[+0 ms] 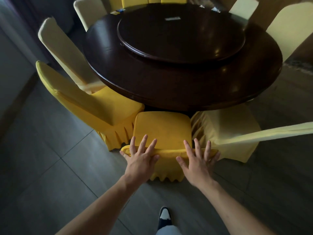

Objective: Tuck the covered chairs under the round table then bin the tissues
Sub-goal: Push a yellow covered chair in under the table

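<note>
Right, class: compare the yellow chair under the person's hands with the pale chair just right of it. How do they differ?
The yellow chair has a deep yellow cover; the pale chair has a light cream one. Both the left hand and right hand rest flat-fingered on the yellow chair's back; nothing touches the pale chair. Both wear skirted covers and stand at the round table.

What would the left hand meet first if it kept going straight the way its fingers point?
The left hand already rests on the yellow chair's backrest top. Beyond it lies that chair's seat, then probably the round table's edge; depth is unclear.
</note>
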